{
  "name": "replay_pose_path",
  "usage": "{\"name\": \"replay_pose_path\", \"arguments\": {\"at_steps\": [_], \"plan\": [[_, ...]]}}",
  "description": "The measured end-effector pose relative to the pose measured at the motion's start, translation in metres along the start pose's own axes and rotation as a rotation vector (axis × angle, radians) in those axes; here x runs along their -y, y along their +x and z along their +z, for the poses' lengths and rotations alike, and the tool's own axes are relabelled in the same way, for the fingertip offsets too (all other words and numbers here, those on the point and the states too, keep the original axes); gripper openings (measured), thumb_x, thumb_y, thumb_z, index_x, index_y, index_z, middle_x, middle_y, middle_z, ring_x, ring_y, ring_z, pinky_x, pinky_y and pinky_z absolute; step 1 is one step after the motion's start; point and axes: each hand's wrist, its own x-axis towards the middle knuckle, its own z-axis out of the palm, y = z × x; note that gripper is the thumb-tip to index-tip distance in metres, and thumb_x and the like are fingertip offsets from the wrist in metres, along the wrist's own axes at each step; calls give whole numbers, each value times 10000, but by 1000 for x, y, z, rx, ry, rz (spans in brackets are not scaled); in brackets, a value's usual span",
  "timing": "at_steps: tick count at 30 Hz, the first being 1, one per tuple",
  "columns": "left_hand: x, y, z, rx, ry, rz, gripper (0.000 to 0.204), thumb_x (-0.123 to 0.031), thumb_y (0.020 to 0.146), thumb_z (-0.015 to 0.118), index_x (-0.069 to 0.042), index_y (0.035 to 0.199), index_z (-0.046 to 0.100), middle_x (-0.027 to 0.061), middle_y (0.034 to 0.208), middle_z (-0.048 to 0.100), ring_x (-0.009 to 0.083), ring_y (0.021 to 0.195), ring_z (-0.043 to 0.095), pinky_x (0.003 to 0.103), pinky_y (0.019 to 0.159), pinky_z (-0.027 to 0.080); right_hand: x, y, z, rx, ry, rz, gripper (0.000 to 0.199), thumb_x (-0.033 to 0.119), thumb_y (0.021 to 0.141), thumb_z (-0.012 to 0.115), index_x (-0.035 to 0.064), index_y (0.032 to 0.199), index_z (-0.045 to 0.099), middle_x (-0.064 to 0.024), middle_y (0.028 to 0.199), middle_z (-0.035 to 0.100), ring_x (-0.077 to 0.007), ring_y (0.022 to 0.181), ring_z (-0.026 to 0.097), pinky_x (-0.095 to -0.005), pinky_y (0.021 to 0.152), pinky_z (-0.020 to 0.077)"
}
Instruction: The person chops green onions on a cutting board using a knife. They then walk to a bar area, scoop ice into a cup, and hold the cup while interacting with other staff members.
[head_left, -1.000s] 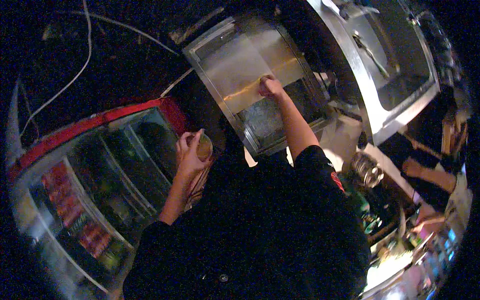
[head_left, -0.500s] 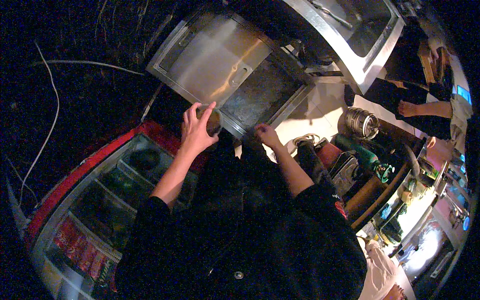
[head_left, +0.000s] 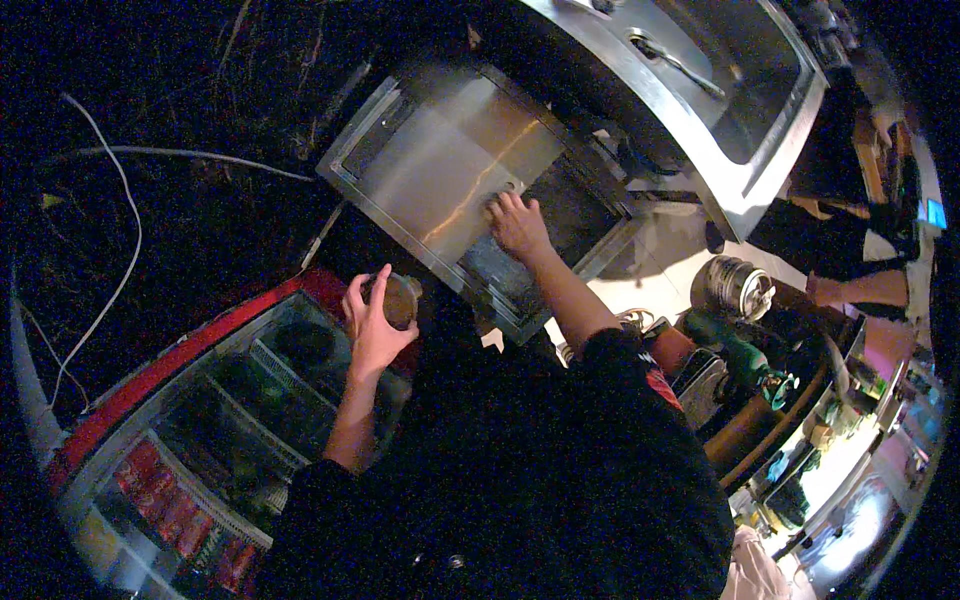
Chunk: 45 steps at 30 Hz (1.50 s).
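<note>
My left hand (head_left: 372, 325) is curled around a round, brownish, cup-like thing (head_left: 403, 302), held up just off the near edge of a stainless steel chest. Its exact kind is too dark to tell. On that chest, a steel sliding lid (head_left: 430, 175) covers the left part, and a dark opening (head_left: 575, 205) shows at the right. My right hand (head_left: 518, 225) reaches onto the lid, fingers bent over its recessed handle (head_left: 513, 187) near the opening; the fingertips are partly hidden.
At lower left stands a red-rimmed glass-topped freezer (head_left: 180, 350) with packets inside. A steel sink (head_left: 690, 130) juts in at upper right. A metal keg (head_left: 735, 287) and green cylinder (head_left: 730, 345) sit at right, near another person's arm (head_left: 860, 290). A pale cable (head_left: 200, 153) trails at left.
My right hand has gone from the chest's near edge up to the lid's handle. My left hand has drawn back from the chest with the cup-like thing. The lid looks unmoved.
</note>
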Motion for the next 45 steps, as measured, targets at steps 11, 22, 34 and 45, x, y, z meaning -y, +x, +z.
{"name": "replay_pose_path", "arguments": {"at_steps": [11, 22, 34, 45], "plan": [[55, 49, -60, -55, 28, 38, 1040, -135, 552, 862, -234, 1485, 412, 167, 1394, 359, 398, 1282, 368, 536, 1091, 334, 4, -10, -11, 138, 14, 40, 438, 368, 925, 561, 146, 1303, 554, -145, 1432, 480, -317, 1366, 422, -541, 990, 395], [47, 48, -70, -36, 72, 39, 1039, -171, 554, 856, -256, 1490, 414, 171, 1407, 355, 408, 1276, 373, 531, 1088, 348, 0, -12, -14, 121, 40, 34, 501, 391, 888, 619, 177, 1335, 546, -129, 1451, 469, -317, 1383, 394, -541, 1038, 372], [-27, 35, -38, -71, 105, 9, 1044, -163, 549, 873, -258, 1483, 417, 175, 1387, 360, 416, 1270, 373, 530, 1073, 374, -46, -116, -19, 145, 88, 62, 403, 403, 917, 588, 152, 1232, 608, -123, 1362, 539, -308, 1323, 451, -556, 1071, 331], [-117, 35, 22, 7, 115, 234, 1103, -151, 524, 912, -297, 1490, 400, 166, 1430, 361, 441, 1287, 382, 515, 1063, 420, -25, -167, -59, -53, 638, 350, 341, 350, 949, 603, 42, 1086, 655, -165, 1072, 658, -367, 978, 630, -434, 839, 505]]}}
